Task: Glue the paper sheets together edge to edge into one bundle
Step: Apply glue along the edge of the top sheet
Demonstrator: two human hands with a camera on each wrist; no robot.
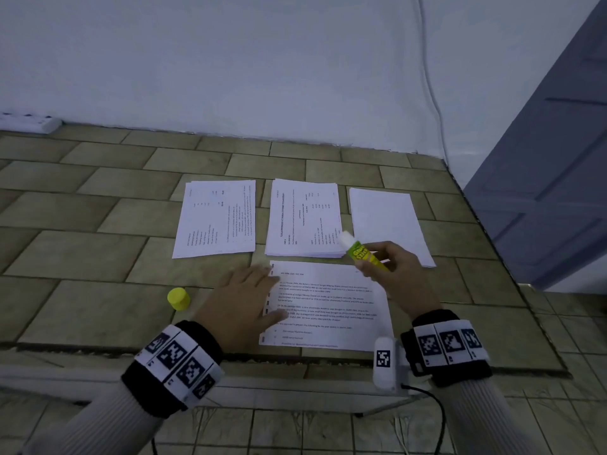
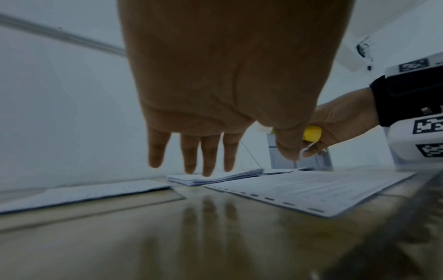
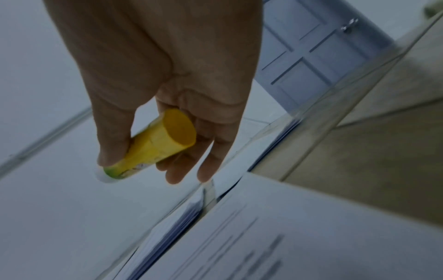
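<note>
A printed sheet [image 1: 328, 307] with a punched left edge lies near the table's front edge. My left hand [image 1: 244, 298] is spread flat beside that edge, fingers straight; in the left wrist view its fingers [image 2: 208, 155] hover a little above the tabletop. My right hand [image 1: 391, 267] grips an uncapped yellow-green glue stick [image 1: 359, 251] above the sheet's top right corner, white tip pointing up and left. The glue stick [image 3: 153, 145] also shows between thumb and fingers in the right wrist view. Beyond lie two printed stacks [image 1: 216, 220] [image 1: 303, 220] and a blank stack [image 1: 387, 223].
The glue's yellow cap [image 1: 178, 298] stands on the tiled table [image 1: 82, 257] left of my left hand. A white power strip [image 1: 33, 121] lies at the far left by the wall. A grey door [image 1: 551, 159] is at the right, past the table's edge.
</note>
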